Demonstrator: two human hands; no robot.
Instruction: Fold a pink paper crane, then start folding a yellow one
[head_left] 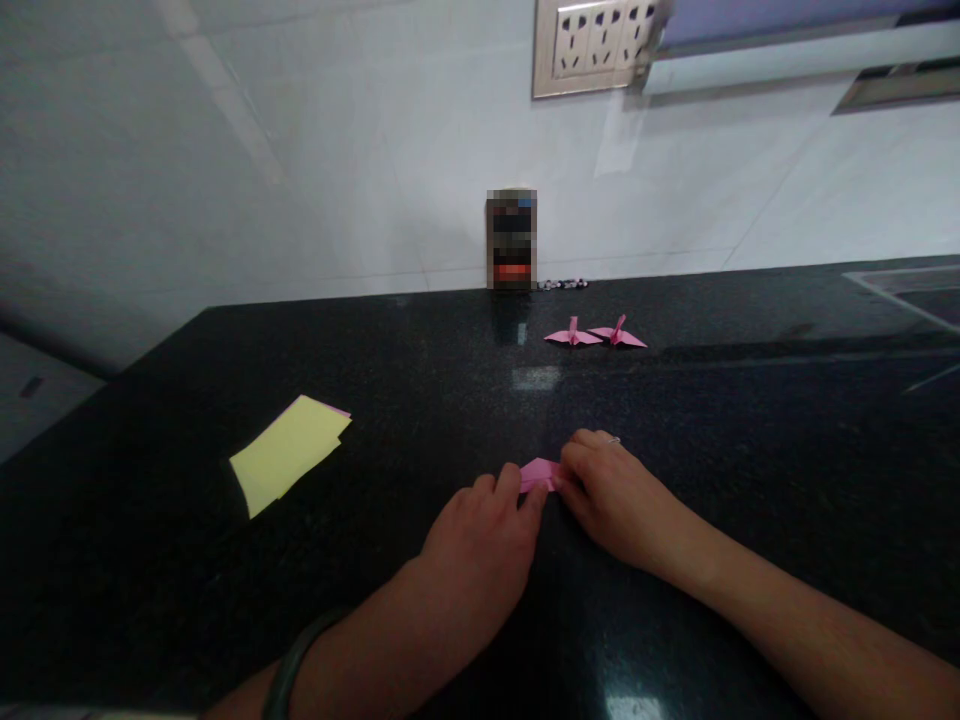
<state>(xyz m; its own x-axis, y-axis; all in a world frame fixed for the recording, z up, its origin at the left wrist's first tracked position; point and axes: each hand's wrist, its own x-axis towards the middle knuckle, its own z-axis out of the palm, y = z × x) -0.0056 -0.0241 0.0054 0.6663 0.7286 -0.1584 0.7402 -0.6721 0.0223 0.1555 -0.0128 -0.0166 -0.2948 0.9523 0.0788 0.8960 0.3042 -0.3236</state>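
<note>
A small piece of folded pink paper [540, 474] lies between my two hands, low over the dark countertop. My left hand [484, 525] is closed on its left end, thumb in front and fingers behind. On the right end, my right hand [609, 492] pinches the paper between thumb and curled fingers; a ring shows on one finger. The fingers hide both ends of the paper. Farther back stand two pink paper cranes, a left crane [573, 334] and a right crane [619, 333], side by side with wings spread.
Yellow paper sheets [289, 455] lie stacked on the dark countertop [420, 380] at left, a purplish edge showing beneath. A blurred upright phone-like object [512, 240] leans on the wall beside a beaded strand [564, 284]. Wall sockets [602, 38] are above.
</note>
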